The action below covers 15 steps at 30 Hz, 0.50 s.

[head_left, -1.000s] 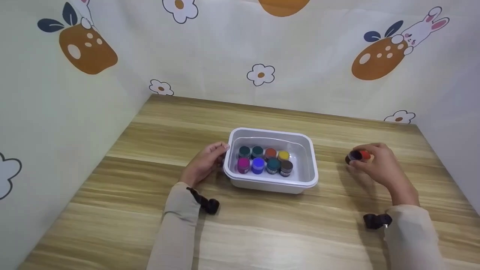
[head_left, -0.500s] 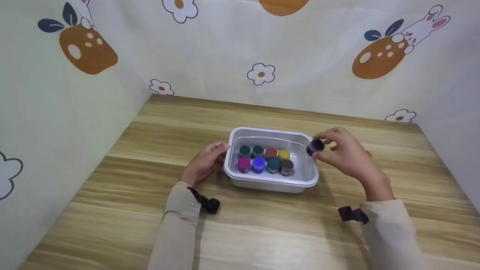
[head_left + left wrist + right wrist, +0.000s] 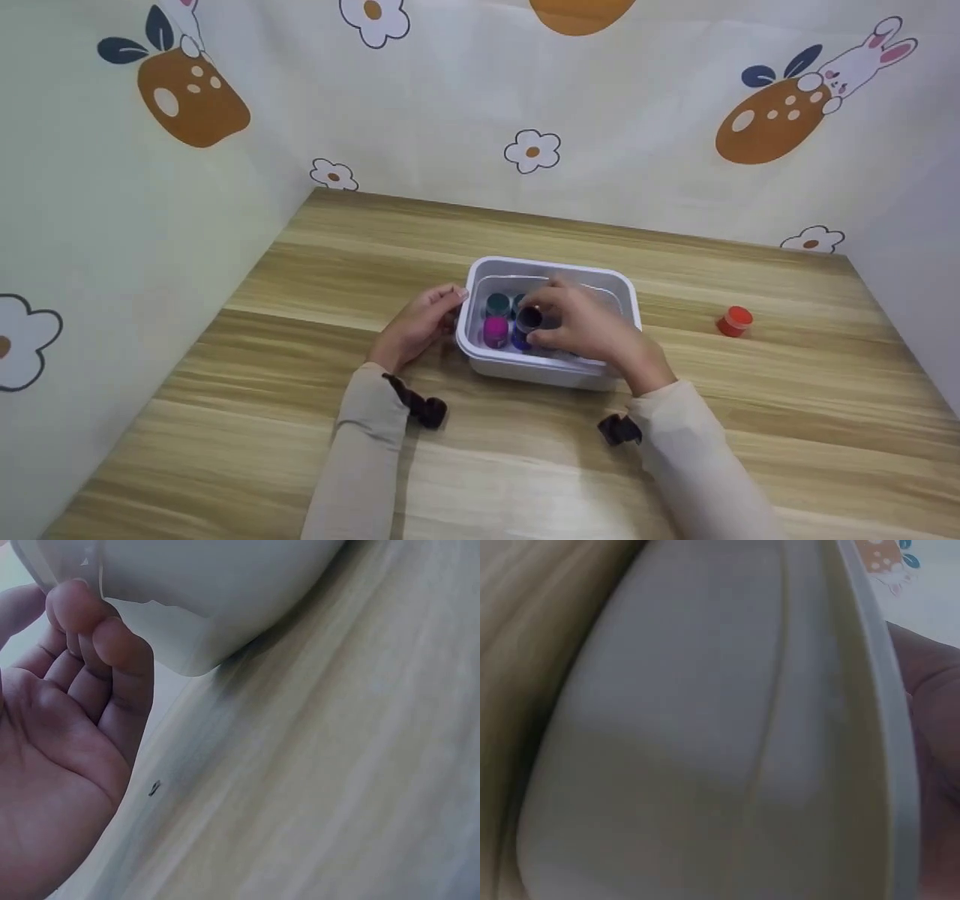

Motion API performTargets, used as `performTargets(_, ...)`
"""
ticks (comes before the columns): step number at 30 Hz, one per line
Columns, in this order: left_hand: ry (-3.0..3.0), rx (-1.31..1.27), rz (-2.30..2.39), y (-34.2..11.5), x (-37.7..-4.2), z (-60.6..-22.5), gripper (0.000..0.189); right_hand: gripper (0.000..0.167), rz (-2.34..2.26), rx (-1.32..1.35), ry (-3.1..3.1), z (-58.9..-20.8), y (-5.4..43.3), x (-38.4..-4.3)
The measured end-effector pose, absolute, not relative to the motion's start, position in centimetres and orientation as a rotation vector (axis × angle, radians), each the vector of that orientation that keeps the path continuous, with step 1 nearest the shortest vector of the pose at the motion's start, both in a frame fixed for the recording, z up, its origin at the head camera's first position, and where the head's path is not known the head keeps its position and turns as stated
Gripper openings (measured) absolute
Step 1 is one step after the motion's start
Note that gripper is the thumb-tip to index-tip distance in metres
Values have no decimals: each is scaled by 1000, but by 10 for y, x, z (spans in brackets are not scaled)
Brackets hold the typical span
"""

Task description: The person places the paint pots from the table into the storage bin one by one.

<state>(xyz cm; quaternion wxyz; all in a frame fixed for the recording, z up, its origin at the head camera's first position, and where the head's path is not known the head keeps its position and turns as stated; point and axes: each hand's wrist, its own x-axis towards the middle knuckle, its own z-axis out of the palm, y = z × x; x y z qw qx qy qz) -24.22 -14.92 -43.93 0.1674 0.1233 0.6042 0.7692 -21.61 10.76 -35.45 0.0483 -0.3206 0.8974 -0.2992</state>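
Note:
In the head view a white plastic tub [image 3: 525,370] sits mid-table with small paint jars in it. My left hand [image 3: 420,326] pinches its left rim between thumb and fingers; the left wrist view shows the fingertips under that rim. Over the jars, my right hand [image 3: 592,322] holds a dark paint jar [image 3: 530,317] between thumb and fingers. A magenta jar [image 3: 496,332], a dark green jar [image 3: 498,304] and part of a blue jar [image 3: 520,341] show beside it. The hand hides the other jars. The tub's wall [image 3: 682,727] fills most of the right wrist view.
A red paint jar [image 3: 735,321] stands alone on the wooden table [image 3: 795,390], right of the tub. Patterned cloth [image 3: 450,112] encloses the table at the back and sides. Both wrists carry black camera straps.
My right hand has carried the dark jar leftward from beside the red jar to over the jars inside the tub. My left hand stays on the rim.

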Motion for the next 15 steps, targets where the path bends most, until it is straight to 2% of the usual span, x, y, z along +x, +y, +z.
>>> performTargets(8,1730,342,2192,-149,-243,-440,18,33,-798,-1146,2715,-368,84,-220)
performTargets(15,1742,364,2189,-149,-243,-439,18,32,-709,-1149,2698,-373,75,-225)
